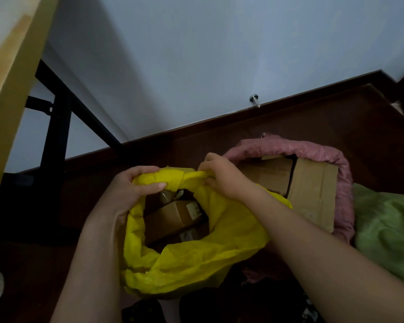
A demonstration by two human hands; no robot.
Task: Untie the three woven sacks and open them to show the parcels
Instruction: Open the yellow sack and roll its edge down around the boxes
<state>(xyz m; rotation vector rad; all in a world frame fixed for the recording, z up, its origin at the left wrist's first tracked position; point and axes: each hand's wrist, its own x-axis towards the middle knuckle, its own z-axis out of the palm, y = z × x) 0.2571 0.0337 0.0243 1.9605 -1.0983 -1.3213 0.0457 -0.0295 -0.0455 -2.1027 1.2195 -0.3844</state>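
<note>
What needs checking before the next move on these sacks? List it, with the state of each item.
1. Left hand grips the yellow sack rim: ok.
2. Right hand grips the far rim where it is bunched: ok.
3. Yellow sack untied and open, box showing inside: ok, though the far rim is still twisted.
4. Pink sack open with its boxes showing: ok.
5. Green sack opened: cannot tell, since only part of it shows at the right edge and no mouth is visible.
6. Every parcel in the yellow sack showing: not ok, the near fabric sags over part of the mouth.
</note>
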